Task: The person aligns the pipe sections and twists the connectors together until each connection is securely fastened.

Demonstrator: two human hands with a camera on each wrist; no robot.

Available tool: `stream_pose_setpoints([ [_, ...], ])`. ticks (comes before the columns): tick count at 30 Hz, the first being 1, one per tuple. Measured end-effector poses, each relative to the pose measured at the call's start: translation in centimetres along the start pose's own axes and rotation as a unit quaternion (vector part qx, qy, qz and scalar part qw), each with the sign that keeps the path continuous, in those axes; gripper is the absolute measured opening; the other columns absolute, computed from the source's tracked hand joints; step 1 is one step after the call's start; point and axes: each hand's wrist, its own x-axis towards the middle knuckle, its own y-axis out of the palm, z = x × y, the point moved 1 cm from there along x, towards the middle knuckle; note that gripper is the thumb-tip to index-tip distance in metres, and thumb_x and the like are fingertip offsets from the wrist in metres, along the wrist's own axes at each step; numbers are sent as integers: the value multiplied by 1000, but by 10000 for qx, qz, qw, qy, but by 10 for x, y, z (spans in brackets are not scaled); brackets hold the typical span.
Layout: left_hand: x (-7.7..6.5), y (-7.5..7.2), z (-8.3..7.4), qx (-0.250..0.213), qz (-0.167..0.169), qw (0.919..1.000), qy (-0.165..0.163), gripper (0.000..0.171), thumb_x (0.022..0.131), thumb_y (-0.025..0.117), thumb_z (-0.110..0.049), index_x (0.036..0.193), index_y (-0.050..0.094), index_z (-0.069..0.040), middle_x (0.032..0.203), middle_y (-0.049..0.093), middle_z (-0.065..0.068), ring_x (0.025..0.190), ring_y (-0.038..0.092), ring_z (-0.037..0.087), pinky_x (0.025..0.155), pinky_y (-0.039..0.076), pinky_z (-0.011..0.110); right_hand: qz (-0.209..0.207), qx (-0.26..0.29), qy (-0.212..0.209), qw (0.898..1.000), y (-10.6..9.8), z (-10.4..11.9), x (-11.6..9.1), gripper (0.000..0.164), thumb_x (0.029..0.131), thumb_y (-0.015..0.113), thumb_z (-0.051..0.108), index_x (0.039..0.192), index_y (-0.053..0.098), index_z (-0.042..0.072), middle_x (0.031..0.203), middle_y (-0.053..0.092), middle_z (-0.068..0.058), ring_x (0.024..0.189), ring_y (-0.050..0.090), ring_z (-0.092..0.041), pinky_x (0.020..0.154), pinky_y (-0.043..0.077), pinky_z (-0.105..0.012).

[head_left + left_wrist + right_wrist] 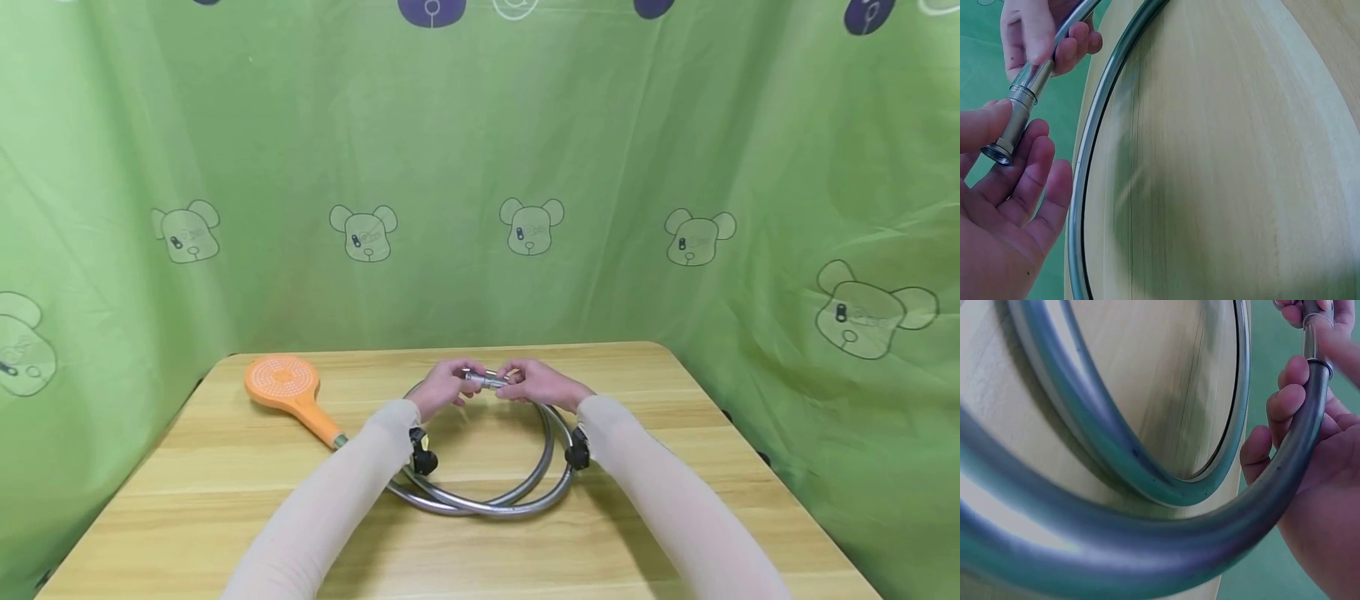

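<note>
A silvery shower hose (517,507) lies in loops on the table. Its metal end fitting (1017,115), with a threaded open mouth, is raised between both hands near the table's far side. The left hand (441,388) pinches the fitting near its mouth, thumb on top and fingers beneath. Close beside it, the right hand (542,383) grips the collar where the hose enters, and the hose (1310,419) runs down across its palm. An orange shower head (282,382) lies at the far left, its handle joined to the hose.
The wooden table (247,517) has a rounded far right corner. Behind it and at both sides hangs a green curtain (450,292) with bear-head prints. Dark wrist cameras (577,450) sit under both wrists, close above the hose loops.
</note>
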Motion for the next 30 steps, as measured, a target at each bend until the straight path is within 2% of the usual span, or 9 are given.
stream_pose_setpoints([
  [3, 0, 0, -1, 21, -7, 10000, -2, 30, 93, 62, -5, 123, 66, -9, 117, 67, 24, 105, 62, 33, 88, 57, 48, -61, 68, -113, 9999, 0, -1, 0, 23, 94, 71, 22, 110, 62, 9, 76, 57, -7, 67, 49, -21, 55, 38, -23],
  [6, -1, 0, -1, 6, -16, 10000, -22, 31, 93, 61, -4, 122, 66, -9, 118, 67, 25, 104, 62, 31, 85, 57, 45, 6, -4, -208, 9998, 0, -1, 0, 20, 98, 66, 22, 108, 64, 6, 78, 58, -8, 68, 49, -20, 57, 40, -24],
  [12, 0, 0, -1, -29, -42, 10000, -49, 31, 91, 61, -2, 121, 67, -9, 116, 68, 24, 100, 63, 28, 80, 57, 39, 70, -145, -95, 9998, 0, -3, 0, 38, 104, 54, 35, 111, 69, 0, 77, 59, -7, 64, 47, -14, 58, 41, -26],
  [16, 0, 0, -1, 8, -42, 10000, -55, 32, 92, 58, -1, 120, 67, -11, 119, 67, 25, 102, 62, 28, 83, 57, 41, -21, -39, -27, 10000, 0, -2, 0, 34, 99, 64, 36, 114, 66, 6, 78, 59, -5, 67, 50, -16, 61, 42, -28],
  [19, 1, 1, -1, 28, -30, 10000, -60, 32, 92, 58, -2, 121, 67, -12, 119, 66, 25, 102, 62, 27, 87, 56, 45, -57, 22, -99, 9999, 1, -1, -1, 29, 95, 70, 30, 114, 63, 9, 77, 58, -4, 67, 51, -17, 59, 42, -27],
  [23, 3, 1, 1, 17, -9, 10000, -61, 30, 93, 61, -4, 122, 67, -12, 121, 65, 26, 99, 62, 23, 84, 57, 40, -25, -105, -221, 9997, 1, -1, -1, 22, 98, 65, 25, 110, 64, 6, 76, 58, -3, 66, 49, -14, 57, 40, -23],
  [27, 4, 2, 2, 0, -20, 10000, -58, 30, 93, 62, -5, 122, 67, -11, 119, 66, 26, 98, 62, 24, 78, 56, 34, 101, -260, -198, 9994, 0, -3, 0, 33, 103, 57, 32, 106, 67, 1, 75, 57, -3, 64, 47, -13, 58, 39, -23],
  [30, 3, 2, 2, -16, -45, 10000, -72, 28, 93, 63, -7, 121, 67, -11, 117, 68, 24, 99, 62, 26, 80, 56, 38, 154, -281, -124, 9994, -1, -3, 0, 39, 102, 57, 37, 108, 67, 0, 76, 58, -3, 64, 47, -13, 58, 39, -24],
])
